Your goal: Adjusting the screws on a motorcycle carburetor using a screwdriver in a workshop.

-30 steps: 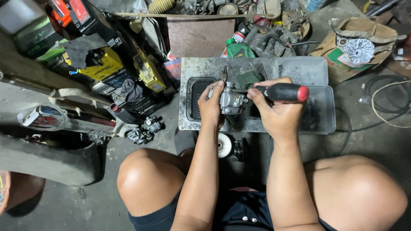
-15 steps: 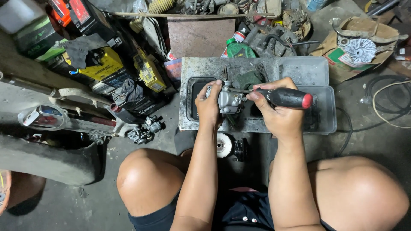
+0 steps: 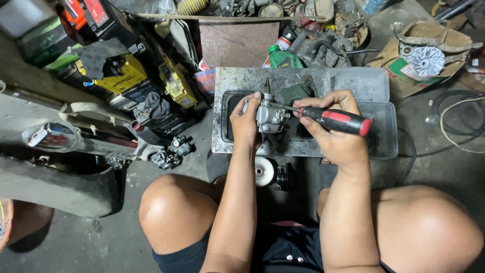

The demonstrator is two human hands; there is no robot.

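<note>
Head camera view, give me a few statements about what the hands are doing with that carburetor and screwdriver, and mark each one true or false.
1. The left hand holds a small metal carburetor. True.
2. The right hand grips a screwdriver with a blue handle. False: the handle is black and red.
3. The screwdriver's shaft points toward the carburetor. True.
4. The hands work above a grey metal tray. True.
5. The carburetor lies on the floor beside the person's knee. False: it is held up over the tray.
6. A green bottle stands inside the tray. False: it sits beyond the tray's far edge.
</note>
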